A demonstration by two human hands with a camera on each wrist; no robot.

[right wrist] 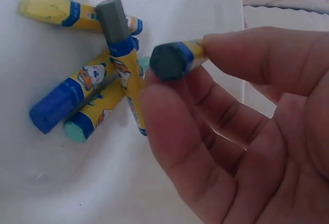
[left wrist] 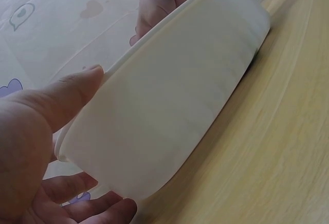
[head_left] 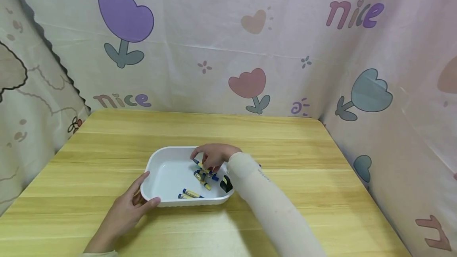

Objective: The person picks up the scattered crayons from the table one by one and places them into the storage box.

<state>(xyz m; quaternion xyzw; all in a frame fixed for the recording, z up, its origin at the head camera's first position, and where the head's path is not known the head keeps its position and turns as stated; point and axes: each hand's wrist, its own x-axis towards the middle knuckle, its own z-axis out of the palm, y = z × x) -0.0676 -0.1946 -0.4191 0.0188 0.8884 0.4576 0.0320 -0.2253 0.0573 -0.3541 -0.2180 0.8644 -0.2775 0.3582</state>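
Observation:
A white tray [head_left: 162,169] lies on the wooden table. My left hand [head_left: 150,188] grips its near left corner. In the left wrist view the left hand [left wrist: 97,142] has its thumb on the tray's rim [left wrist: 169,23] and its fingers under the tray's base. My right hand [head_left: 205,160] reaches into the tray and pinches a dark blue-grey crayon [right wrist: 172,59] between thumb and fingers, lifted just above a small pile of crayons [head_left: 204,178]. The pile holds a grey crayon [right wrist: 115,29], a blue crayon [right wrist: 56,108], a yellow crayon [right wrist: 46,11] and a teal crayon [right wrist: 79,127]. Two more crayons [head_left: 191,194] lie by the tray's near wall.
The wooden table [head_left: 303,162] is bare around the tray. Printed cloth walls [head_left: 228,50] close it in at the back, left and right. A black wrist camera [head_left: 225,184] sits on my right forearm over the tray's near right rim.

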